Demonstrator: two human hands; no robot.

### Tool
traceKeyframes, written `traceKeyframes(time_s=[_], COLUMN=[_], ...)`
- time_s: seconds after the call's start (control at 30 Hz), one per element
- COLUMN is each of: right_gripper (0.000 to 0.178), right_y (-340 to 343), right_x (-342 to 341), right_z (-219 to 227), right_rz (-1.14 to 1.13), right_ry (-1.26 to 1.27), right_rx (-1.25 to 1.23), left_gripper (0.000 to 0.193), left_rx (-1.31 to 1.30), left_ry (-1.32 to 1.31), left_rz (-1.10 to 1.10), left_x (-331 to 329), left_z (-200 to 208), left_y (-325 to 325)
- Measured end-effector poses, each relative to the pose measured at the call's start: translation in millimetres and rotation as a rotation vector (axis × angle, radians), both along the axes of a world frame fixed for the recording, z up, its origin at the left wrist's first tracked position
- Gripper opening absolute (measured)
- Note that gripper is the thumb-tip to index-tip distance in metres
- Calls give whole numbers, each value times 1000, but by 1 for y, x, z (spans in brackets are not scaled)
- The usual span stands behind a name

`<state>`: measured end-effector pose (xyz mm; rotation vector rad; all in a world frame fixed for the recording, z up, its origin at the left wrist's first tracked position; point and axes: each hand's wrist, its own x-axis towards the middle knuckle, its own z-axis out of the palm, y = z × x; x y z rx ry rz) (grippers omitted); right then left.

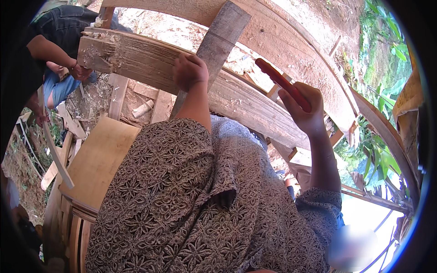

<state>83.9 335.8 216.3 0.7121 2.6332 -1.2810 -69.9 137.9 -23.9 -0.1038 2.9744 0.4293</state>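
Observation:
My left hand [190,73] is closed in a fist on the rough wooden beam [145,57], right beside a grey board [225,32] that crosses it at a slant. What the fist holds, if anything, is hidden. Raised to the right, my right hand [304,107] is wrapped round a long, narrow red tool [284,82] with a notched edge. The tool points up and to the left, over the gap between two timbers. Its exact kind does not show.
At the left, another person's hand [81,72] touches the beam's end; a long thin strip [54,150] hangs below. A smooth panel [98,159] lies near me. Beyond the beam runs a wide plank [291,59] with wood shavings. Offcuts [143,108] litter the ground. Plants [387,159] grow at right.

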Motion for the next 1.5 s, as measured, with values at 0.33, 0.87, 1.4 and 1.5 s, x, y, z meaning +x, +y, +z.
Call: traceKeyframes(time_s=[0.33,0.87,1.4,1.5], right_gripper=[41,31,28,26], right_y=[-16,-23,-46,-47], right_x=[7,13,54,53], right_z=[-20,-16,-68,-64], right_rz=[-175,-85,-222,-183], right_ry=[-44,67,129,157], right_rx=[-60,66,86,182], left_gripper=[37,41,48,50], left_rx=[30,144,138,168], left_ry=[-5,-6,22,-6], left_rz=[24,-34,-30,-21], left_x=[-6,-9,-9,-9], left_z=[-12,-1,-12,-10], left_y=[2,24,27,27])
